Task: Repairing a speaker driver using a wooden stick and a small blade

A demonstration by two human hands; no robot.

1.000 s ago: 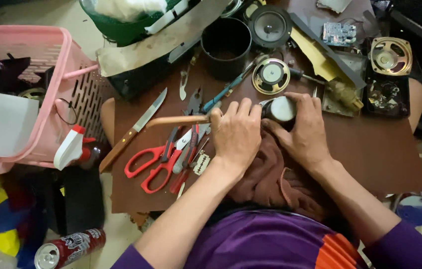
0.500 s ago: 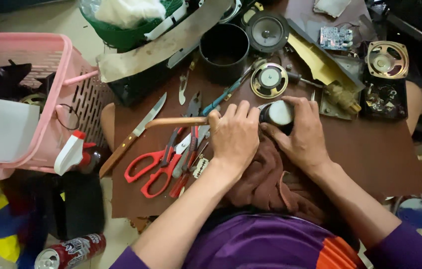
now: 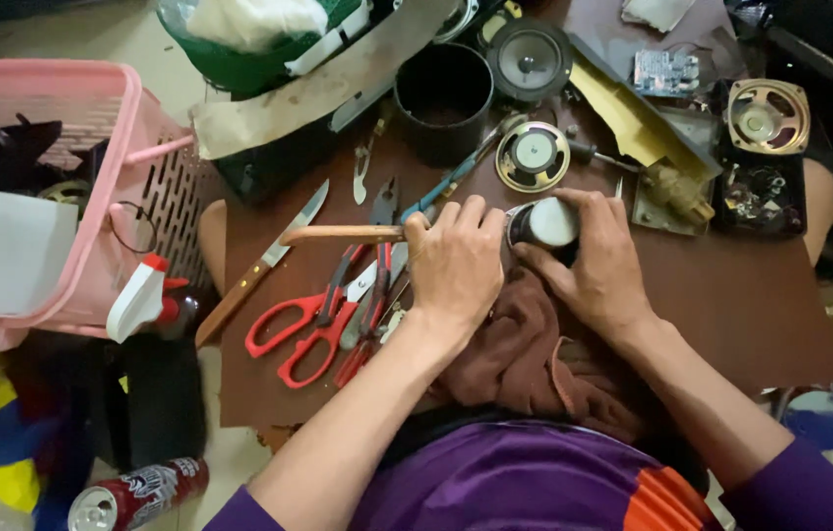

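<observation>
Cluttered brown table (image 3: 751, 324). Left hand (image 3: 456, 265) fingers shut on a wooden-handled tool (image 3: 338, 235), tip toward 3 o'clock. Right hand (image 3: 598, 270) wraps the small round speaker (image 3: 544, 224), steadying it on the brown cloth (image 3: 525, 354).

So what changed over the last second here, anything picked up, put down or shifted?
Almost nothing. The left hand keeps its grip on the wooden-handled tool and the right hand on the small cylindrical part, both over the brown cloth; nothing was taken or let go. The red scissors, knife and loose speakers lie where they were; only the view drifted slightly.
</observation>
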